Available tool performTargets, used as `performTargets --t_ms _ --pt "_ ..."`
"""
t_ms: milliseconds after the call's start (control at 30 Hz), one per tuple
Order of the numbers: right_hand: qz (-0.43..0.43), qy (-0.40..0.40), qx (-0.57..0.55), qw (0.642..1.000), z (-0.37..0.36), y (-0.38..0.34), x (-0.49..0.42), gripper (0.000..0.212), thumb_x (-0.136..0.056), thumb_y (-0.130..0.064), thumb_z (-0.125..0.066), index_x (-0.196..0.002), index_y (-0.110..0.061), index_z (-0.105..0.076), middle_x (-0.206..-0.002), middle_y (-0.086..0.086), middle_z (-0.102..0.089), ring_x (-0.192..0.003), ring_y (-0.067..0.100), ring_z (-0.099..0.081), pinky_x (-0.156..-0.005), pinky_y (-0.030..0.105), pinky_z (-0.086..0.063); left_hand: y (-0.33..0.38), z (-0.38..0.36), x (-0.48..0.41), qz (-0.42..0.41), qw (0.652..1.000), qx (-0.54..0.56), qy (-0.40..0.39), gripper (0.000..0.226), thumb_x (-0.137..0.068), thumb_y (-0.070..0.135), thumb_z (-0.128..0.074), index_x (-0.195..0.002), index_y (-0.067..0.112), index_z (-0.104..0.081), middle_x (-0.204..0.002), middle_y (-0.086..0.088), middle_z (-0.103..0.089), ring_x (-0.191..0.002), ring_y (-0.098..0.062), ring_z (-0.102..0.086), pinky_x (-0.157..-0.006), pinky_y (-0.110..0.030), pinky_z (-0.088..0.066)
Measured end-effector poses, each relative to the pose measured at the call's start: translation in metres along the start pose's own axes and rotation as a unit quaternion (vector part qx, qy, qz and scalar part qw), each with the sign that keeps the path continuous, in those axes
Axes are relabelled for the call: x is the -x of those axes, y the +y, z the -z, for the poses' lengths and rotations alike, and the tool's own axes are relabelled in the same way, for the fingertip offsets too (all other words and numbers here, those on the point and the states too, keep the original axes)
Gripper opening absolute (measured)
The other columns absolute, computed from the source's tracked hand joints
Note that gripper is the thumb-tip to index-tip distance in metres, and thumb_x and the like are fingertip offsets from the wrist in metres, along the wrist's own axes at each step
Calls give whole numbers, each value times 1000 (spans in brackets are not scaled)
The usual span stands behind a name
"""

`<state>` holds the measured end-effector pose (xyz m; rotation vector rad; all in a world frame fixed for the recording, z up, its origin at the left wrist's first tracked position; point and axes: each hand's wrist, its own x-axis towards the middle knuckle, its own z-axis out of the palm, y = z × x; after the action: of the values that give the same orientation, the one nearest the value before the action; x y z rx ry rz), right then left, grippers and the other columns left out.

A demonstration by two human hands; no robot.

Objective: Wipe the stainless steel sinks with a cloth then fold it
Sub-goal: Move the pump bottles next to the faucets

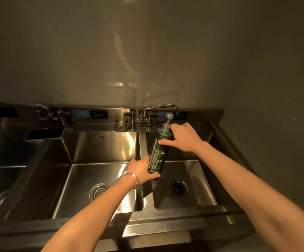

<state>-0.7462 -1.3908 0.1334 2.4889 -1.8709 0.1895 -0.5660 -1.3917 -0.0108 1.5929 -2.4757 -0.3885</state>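
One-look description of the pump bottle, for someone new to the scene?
On the steel sink unit, find the rightmost basin, under the gooseneck faucet. The bottle is held tilted over it, left hand at its base, right hand near its top. Only it is dark green, with a silver pump.

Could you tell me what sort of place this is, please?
Probably a commercial kitchen or wash-up area: a stainless steel multi-basin sink unit, a gooseneck faucet on its back ledge, plain grey walls. The left hand and right hand hold a shampoo pump bottle.
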Motion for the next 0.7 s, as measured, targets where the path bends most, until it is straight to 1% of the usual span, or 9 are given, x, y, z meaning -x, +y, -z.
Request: performTargets --t_ms 100,200,300,367,433,500,600,700 --pt "44 4 13 999 -4 -21 5 60 -77 -78 -42 -93 -20 -51 -86 -8 -58 -77 12 -54 -92 39 -41 -3 1 36 43 999 16 15 70 -71 67 -60 -120 20 -41 -109 -1 -65 -96 -23 -62 -89 -36 -40" --pt "95 7 -6 995 -12 -53 13 56 -78 -74 -47 -93 -20 -50 -85 -6 -58 -73 11 -52 -90 37 -42 -11 -1 75 92 995 27 16 70 -73 66 -60 -121 20 -39 -115 -1 -61 -101 -22 -60 -93 -38 -39" --pt "145 0 -11 989 -17 -90 16 58 -79 -72 -49 -98 -18 -53 -94 -1 -65 -80 15 -59 -90 37 -43 -21 -2 115 149 988 49 17 71 -73 66 -60 -122 19 -38 -116 -1 -60 -101 -22 -61 -95 -40 -42" --pt "171 -3 -30 985 -23 -116 15 59 -78 -72 -50 -102 -18 -54 -102 -1 -65 -88 16 -60 -92 39 -44 -33 -2 139 183 982 48 25 70 -72 68 -59 -119 19 -39 -112 -1 -62 -97 -21 -61 -91 -38 -44" --pt "187 -10 -77 979 -30 -143 13 59 -77 -70 -54 -107 -19 -54 -109 0 -63 -96 17 -59 -90 41 -46 -47 1 161 217 974 45 43 69 -71 70 -58 -116 20 -40 -108 0 -62 -94 -19 -61 -88 -35 -42" --pt "195 -18 -140 971 -37 -170 11 58 -77 -66 -58 -113 -20 -53 -113 -1 -61 -100 17 -58 -88 41 -47 -60 8 182 242 967 50 63 68 -72 69 -57 -115 20 -41 -107 1 -62 -94 -18 -61 -87 -35 -41" --pt "202 -28 -220 954 -46 -211 9 61 -76 -62 -63 -119 -20 -52 -116 -2 -56 -101 13 -55 -88 38 -49 -82 21 212 270 957 64 87 63 -74 64 -59 -116 20 -42 -108 1 -62 -94 -18 -61 -89 -35 -42" --pt "207 -39 -279 937 -54 -252 5 62 -73 -57 -69 -120 -19 -52 -114 -4 -52 -100 8 -51 -87 35 -50 -112 30 238 292 946 83 111 63 -73 61 -64 -116 21 -43 -109 3 -62 -95 -16 -61 -87 -33 -43"
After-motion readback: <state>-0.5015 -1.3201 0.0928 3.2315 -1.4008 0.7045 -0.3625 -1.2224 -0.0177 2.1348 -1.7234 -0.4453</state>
